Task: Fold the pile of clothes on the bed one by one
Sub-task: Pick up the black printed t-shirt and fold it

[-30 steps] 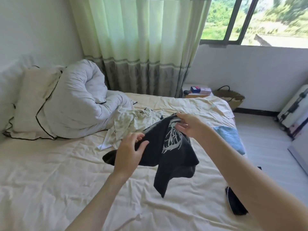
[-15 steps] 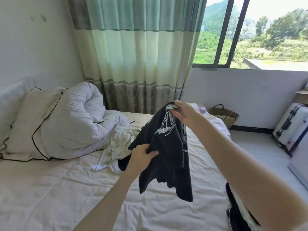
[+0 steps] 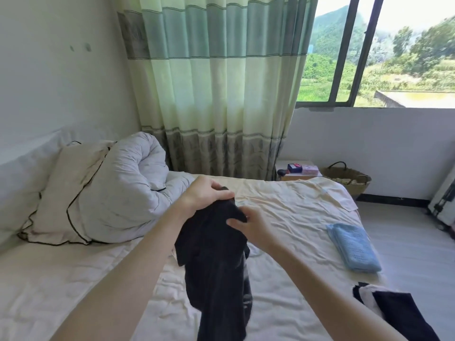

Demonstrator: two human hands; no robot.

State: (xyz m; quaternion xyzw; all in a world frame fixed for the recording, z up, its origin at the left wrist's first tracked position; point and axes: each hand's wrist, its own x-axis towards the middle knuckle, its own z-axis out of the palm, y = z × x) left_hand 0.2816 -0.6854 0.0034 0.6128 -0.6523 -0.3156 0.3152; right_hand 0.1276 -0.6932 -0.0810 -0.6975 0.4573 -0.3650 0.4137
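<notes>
Left of frame: rolled duvet (image 3: 123, 185) and pillow (image 3: 56, 193) crowd the bed (image 3: 283, 210). Centre: black garment (image 3: 216, 262) hangs unfolded above the bed; left hand (image 3: 204, 195) clenches its top, right hand (image 3: 248, 225) pinches an edge. Right: folded blue cloth (image 3: 352, 247) appears finished; dark clothing (image 3: 398, 313) at lower right looks unfinished.
</notes>
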